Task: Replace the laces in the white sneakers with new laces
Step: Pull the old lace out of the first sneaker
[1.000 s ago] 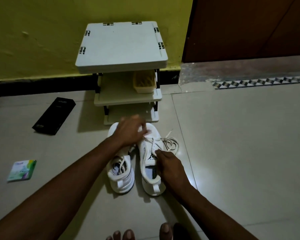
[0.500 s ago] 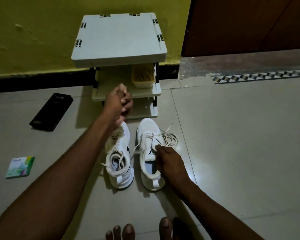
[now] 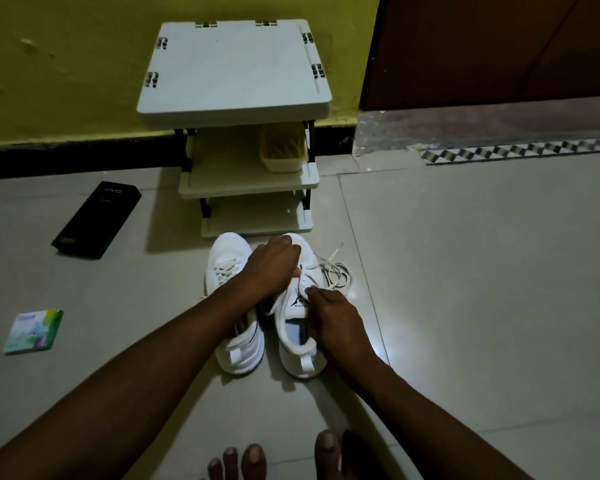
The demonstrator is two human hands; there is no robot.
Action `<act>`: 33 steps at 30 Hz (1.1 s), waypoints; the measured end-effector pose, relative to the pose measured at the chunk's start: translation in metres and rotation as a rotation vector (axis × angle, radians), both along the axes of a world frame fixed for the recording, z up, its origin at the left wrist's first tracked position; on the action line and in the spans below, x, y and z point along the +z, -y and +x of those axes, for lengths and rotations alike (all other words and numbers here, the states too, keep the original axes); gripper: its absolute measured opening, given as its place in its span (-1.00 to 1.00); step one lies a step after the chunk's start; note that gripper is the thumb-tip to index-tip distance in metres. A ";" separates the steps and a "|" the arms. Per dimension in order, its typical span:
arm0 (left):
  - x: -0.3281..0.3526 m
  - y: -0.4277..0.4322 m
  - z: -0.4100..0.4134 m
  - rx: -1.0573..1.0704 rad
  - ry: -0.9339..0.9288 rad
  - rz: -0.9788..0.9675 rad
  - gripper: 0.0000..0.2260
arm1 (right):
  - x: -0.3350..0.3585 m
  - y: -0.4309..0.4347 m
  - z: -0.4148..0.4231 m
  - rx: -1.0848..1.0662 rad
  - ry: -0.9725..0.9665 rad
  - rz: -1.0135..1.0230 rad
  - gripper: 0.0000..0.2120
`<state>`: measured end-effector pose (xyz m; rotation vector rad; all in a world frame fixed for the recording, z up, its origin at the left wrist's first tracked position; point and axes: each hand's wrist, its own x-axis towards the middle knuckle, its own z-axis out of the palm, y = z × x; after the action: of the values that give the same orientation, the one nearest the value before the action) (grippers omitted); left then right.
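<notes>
**Both hands on one sneaker, floor level**

Worked sneaker (image 3: 297,344) directly under both sets of fingers, on pale glossy floor tiles (image 3: 465,289), toe pointing away. Second sneaker (image 3: 227,261) just left of the fingers, partly beneath the left forearm.

Left hand (image 3: 274,265) over the lacing, fingers curled together and pointing down. Tips hidden under the knuckles; cannot tell whether anything is pinched. Right hand (image 3: 336,320) at the collar, fingers curled round the shoe's right edge, thumb up by the tongue. Lace (image 3: 336,273) lying in a loose tangle on the tile just right of the left fingertips, beyond the right knuckles.

Beyond the fingers: three-tier white rack (image 3: 236,64) against a yellow wall (image 3: 66,64), yellow basket (image 3: 284,148) on the middle tier. Well left of the fingers: black box (image 3: 97,220) flat on the floor, small green packet (image 3: 33,330) nearer and farther out. Beyond and right: brown door (image 3: 499,46), chequered strip (image 3: 516,150) at its threshold. Bare toes (image 3: 253,459) at the bottom edge. Dim light; glare patch on the tile right of the right wrist.
</notes>
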<state>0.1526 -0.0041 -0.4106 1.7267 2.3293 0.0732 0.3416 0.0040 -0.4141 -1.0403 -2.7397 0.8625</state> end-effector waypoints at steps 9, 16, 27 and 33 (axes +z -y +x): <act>0.077 -0.002 -0.027 0.669 0.664 0.872 -0.89 | 0.000 -0.003 -0.001 0.022 0.022 -0.049 -0.51; 0.051 0.007 -0.006 0.781 1.306 0.867 -0.75 | -0.002 -0.004 -0.001 0.020 0.020 -0.028 -0.42; 0.030 0.017 -0.026 0.010 0.002 0.073 -0.91 | -0.006 -0.006 -0.003 0.017 0.028 0.002 -0.50; 0.043 0.024 -0.034 0.019 0.050 0.052 -0.82 | -0.006 -0.003 0.000 0.015 0.024 0.008 -0.54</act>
<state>0.1188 -0.0282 -0.3674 1.7068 2.3277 0.1789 0.3417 0.0074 -0.4202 -1.0364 -2.7714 0.8460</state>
